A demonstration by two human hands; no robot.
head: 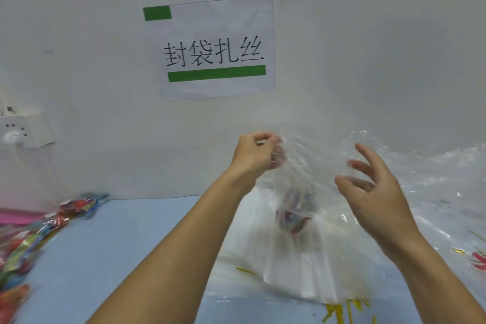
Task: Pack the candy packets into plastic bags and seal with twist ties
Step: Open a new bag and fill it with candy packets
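Observation:
A clear plastic bag (pixel 313 166) hangs in the air in front of the wall, with a colourful candy packet (pixel 295 212) blurred inside its lower part. My left hand (pixel 259 152) pinches the bag's upper left edge. My right hand (pixel 373 187) is beside the bag's right side with fingers spread and relaxed, holding nothing. Under the bag lies a stack of white plastic bags (pixel 292 271). Yellow twist ties (pixel 342 310) lie at the front edge below the stack.
A heap of colourful candy packets (pixel 29 239) covers the left of the blue table (pixel 126 244). More clear plastic (pixel 447 192) is piled at the right, with red packets (pixel 480 260) near it. A wall socket (pixel 21 129) and a paper sign (pixel 215 47) are on the wall.

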